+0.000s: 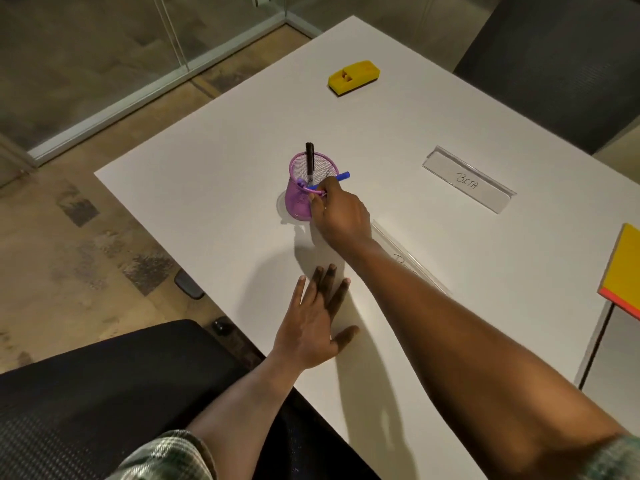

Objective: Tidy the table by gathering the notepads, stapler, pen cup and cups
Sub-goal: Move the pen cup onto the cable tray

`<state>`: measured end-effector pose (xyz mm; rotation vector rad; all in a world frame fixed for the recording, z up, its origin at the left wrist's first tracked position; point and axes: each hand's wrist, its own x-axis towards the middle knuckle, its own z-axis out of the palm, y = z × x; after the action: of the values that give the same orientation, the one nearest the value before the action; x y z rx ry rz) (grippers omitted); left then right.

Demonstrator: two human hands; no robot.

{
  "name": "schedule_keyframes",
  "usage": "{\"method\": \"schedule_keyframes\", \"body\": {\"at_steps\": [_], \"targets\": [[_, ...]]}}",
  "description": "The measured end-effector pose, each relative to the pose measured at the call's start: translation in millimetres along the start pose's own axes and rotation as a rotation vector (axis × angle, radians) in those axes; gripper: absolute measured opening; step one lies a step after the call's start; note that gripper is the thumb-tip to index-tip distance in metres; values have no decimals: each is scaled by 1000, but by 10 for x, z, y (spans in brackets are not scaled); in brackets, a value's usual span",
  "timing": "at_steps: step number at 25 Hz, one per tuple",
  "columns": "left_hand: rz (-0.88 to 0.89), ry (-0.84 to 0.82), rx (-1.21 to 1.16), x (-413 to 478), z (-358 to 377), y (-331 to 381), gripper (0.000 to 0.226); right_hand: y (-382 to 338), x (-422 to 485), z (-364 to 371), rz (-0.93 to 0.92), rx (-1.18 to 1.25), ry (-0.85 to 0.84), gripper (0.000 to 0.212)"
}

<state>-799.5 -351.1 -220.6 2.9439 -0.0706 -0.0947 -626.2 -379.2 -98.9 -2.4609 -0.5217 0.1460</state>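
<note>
A purple mesh pen cup [300, 199] stands upright on the white table [398, 133], left of centre. A black marker [309, 160] sticks up out of it and a blue pen [343, 176] leans over its right rim. My right hand [341, 216] grips the cup's near right rim, fingers pinched on the wire edge. My left hand [317, 323] lies flat on the table nearer to me, fingers spread and holding nothing. A yellow notepad with a red edge [625, 271] sits at the right border, partly cut off.
A yellow block-shaped object with a dark base [354, 77] lies at the far side of the table. A clear name plate reading BETA [469, 180] lies right of the cup, another [408, 258] is partly under my right forearm. A black chair [104, 382] stands at lower left.
</note>
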Motion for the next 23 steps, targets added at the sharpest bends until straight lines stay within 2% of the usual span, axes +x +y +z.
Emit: {"method": "schedule_keyframes", "body": {"at_steps": [5, 10, 18, 21, 23], "targets": [[14, -23, 13, -34, -35, 19, 84, 395, -597, -638, 18, 56, 163, 21], [115, -51, 70, -111, -87, 260, 62, 1117, -1394, -1311, 129, 51, 339, 16], [423, -124, 83, -115, -56, 1498, 61, 2533, -2749, -2081, 488, -42, 484, 26], [464, -176, 78, -65, 43, 1992, 65, 2954, -3087, -2270, 647, -18, 491, 33], [461, -202, 82, -70, 115, 2265, 69, 3165, -3281, -2327, 690, -19, 487, 37]]}}
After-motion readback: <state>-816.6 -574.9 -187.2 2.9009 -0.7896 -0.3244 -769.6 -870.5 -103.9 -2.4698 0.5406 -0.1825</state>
